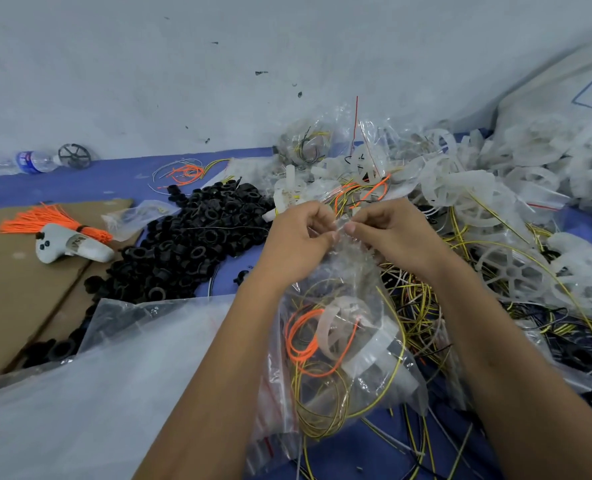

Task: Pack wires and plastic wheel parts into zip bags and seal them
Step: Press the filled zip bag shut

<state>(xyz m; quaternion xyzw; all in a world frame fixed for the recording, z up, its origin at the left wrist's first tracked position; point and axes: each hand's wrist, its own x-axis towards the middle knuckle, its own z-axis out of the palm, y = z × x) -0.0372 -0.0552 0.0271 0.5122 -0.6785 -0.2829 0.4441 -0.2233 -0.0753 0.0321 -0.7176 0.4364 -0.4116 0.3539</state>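
Both hands, left hand [296, 233] and right hand [388, 230], pinch the mouth of the zip bag [336, 341] hanging near centre, fingers clamped on its strip. Thin, slippery film, seemingly light; springy wires [305, 344] push outward, so grip the seal edge.

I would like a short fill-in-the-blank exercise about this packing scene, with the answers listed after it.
1. Both hands, left hand and right hand, pinch the top of a clear ____.
2. The zip bag holds yellow and ____ wires.
3. The pile of rings left of the hands is ____.

Answers: zip bag; orange; black
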